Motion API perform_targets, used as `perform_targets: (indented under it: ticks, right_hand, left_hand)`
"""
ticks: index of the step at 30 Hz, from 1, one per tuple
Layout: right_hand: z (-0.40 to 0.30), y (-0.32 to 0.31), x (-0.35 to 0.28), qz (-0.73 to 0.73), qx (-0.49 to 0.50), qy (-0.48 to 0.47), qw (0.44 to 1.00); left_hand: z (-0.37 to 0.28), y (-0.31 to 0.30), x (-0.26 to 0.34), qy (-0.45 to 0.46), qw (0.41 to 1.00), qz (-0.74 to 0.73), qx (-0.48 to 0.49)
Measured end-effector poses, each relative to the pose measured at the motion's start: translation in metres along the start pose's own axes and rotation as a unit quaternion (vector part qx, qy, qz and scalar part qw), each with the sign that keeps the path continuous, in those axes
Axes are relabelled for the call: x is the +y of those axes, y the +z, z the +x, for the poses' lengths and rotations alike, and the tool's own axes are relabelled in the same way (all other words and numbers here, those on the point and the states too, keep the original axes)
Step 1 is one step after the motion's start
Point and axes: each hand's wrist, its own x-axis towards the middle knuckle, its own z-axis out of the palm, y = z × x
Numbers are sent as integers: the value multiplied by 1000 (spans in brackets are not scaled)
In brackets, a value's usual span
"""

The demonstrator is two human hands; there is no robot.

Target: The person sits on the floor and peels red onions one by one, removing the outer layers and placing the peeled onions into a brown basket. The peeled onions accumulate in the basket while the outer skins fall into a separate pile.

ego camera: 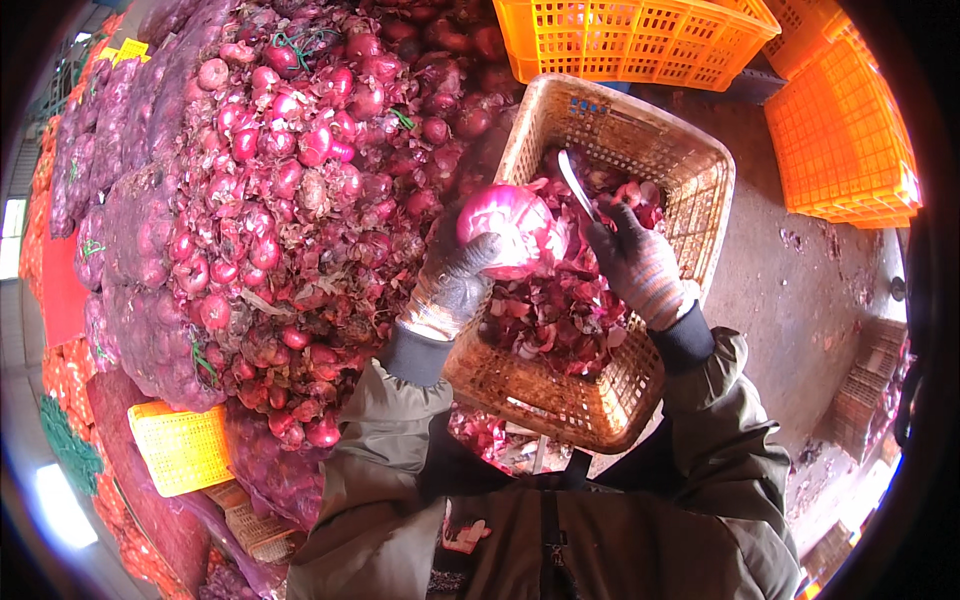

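My left hand, in a dirty striped work glove, holds a large red onion with its thumb across the near side. The onion has shiny purple skin and a paler patch at its right. My right hand, gloved too, grips a knife whose curved, light blade points up and left, apart from the onion. Both hands are over a stained plastic crate that holds loose red onion skins. Left of the crate lies a big heap of red onions mixed with dry skins.
Orange plastic crates stand beyond the stained crate, and more orange crates are at the right. Mesh sacks of onions line the heap's left side. A yellow basket sits at lower left. Scraps lie on the concrete floor.
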Motion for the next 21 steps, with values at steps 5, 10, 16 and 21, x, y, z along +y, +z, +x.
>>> perform_targets:
  ticks: [5,10,16,21]
  right_hand:
    - [-5,-29,-62,17,-84,-116,989]
    - [-4,-10,-56,72,-47,-119,989]
    - [6,-31,-59,498,-137,227,826]
    - [4,-9,-3,25,-67,10,997]
  left_hand:
    - [-1,13,0,54,994,70,63]
    - [-4,14,-12,49,982,163,77]
    - [-7,29,-3,-2,1000,12,4]
    - [-11,10,-6,-45,986,-156,30]
